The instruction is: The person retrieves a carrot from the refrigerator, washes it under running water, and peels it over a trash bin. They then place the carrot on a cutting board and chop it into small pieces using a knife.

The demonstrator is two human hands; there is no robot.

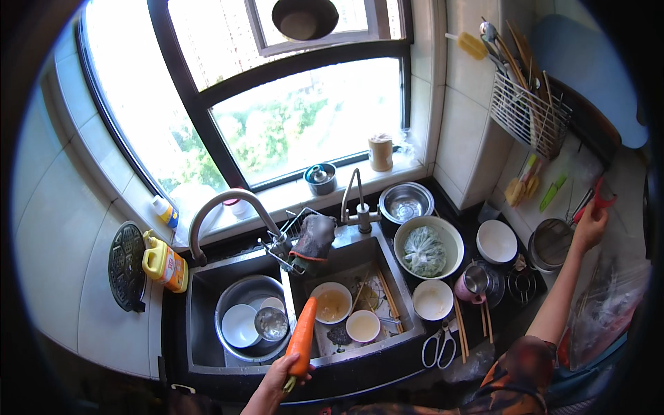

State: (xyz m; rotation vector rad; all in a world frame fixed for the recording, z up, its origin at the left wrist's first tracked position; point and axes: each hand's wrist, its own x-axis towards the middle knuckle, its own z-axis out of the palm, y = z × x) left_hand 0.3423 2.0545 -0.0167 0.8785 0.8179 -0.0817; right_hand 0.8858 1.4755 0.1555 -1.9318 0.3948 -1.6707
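My left hand [284,372] grips a large orange carrot [302,337] near its green stem end, the tip pointing up over the divider of the double sink. At the far right, my right hand [591,225] is raised to a red-handled tool [604,194] by the tiled wall, its fingers closed round it; the tool's kind cannot be told. A green peeler-like utensil [553,192] hangs to the left of it. Below that hand stands a round strainer [551,244]. A steel basin [223,332] with bowls lies in the left sink bowl; the right one holds bowls and chopsticks.
A curved faucet [194,228] arches over the left sink bowl. On the counter are a bowl with bagged greens [425,251], white-handled scissors [439,348], a pink cup [469,285] and chopsticks. A yellow detergent bottle [167,264] stands at the left. A wire utensil basket [519,111] hangs upper right.
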